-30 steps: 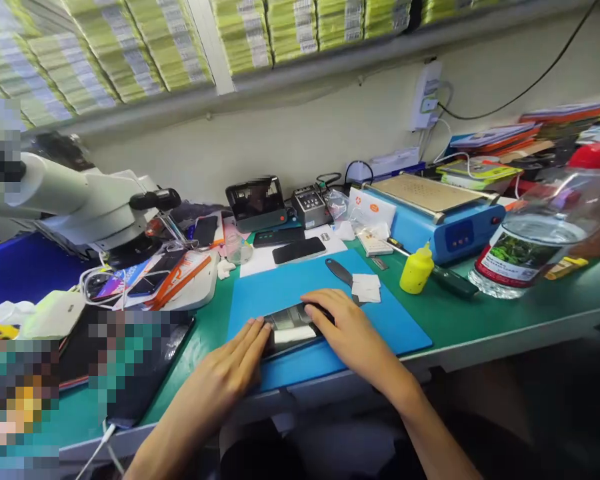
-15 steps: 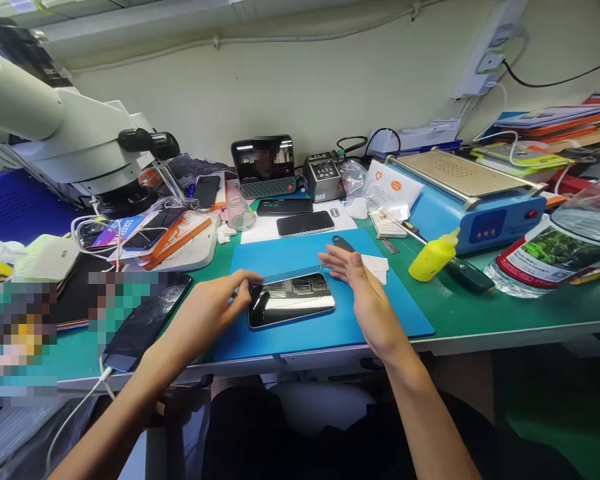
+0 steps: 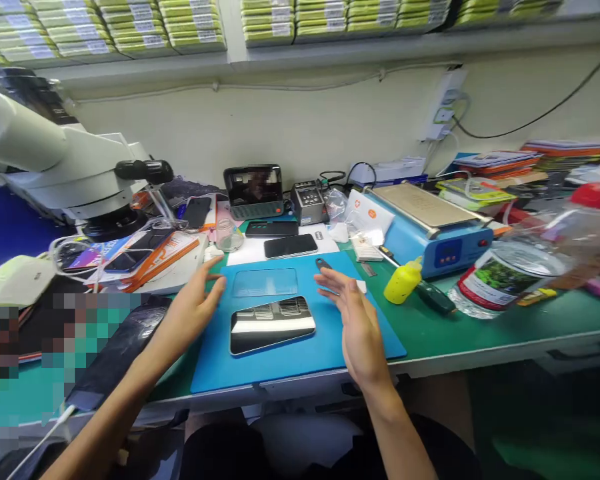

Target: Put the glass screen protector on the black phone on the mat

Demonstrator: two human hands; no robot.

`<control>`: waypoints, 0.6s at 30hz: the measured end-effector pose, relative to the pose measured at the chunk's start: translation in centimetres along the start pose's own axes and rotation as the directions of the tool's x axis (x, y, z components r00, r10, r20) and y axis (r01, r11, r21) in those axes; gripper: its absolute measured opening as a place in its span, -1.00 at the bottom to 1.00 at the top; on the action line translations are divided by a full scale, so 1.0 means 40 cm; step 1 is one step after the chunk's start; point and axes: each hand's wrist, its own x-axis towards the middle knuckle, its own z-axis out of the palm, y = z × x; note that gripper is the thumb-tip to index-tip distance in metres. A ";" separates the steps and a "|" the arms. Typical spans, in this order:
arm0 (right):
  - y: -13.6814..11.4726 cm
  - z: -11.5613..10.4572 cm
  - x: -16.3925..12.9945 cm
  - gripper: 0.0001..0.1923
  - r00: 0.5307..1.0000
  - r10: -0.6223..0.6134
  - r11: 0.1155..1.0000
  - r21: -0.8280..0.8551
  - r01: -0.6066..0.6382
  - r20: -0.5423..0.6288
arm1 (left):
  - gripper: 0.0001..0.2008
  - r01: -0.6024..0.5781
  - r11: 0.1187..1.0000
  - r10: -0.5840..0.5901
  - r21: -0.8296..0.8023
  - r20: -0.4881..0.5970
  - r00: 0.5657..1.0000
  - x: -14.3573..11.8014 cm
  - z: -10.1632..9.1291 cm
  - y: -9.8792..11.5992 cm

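A phone (image 3: 273, 327) lies face up on the blue mat (image 3: 220, 373), its glossy screen reflecting light. Just behind it a clear glass screen protector (image 3: 265, 283) rests flat on the same mat. My left hand (image 3: 196, 300) hovers at the mat's left side, fingers apart and holding nothing. To the right of the phone, my right hand (image 3: 357, 320) is raised on edge with its fingers stretched out, also bare. Behind the right fingers, a dark-handled tool (image 3: 324, 265) and a bit of white paper (image 3: 361, 287) are partly hidden.
Another phone (image 3: 291, 246) lies behind the mat on white paper. On the right stand a yellow squeeze bottle (image 3: 403, 281), a blue heating plate machine (image 3: 430, 233) and a clear plastic jar (image 3: 505, 277). A microscope (image 3: 80, 167) overhangs the left, above stacked phones and boxes.
My left hand has let go of the glass protector and moved left, its fingers opening. The protector now lies behind the phone. The camera view has tilted up and turned right.
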 end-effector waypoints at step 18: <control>-0.007 -0.274 0.048 -0.26 0.928 -0.334 0.563 -0.825 0.057 -0.164 | -0.24 -0.219 0.960 0.185 0.173 0.196 0.963 -0.141 0.023 -0.032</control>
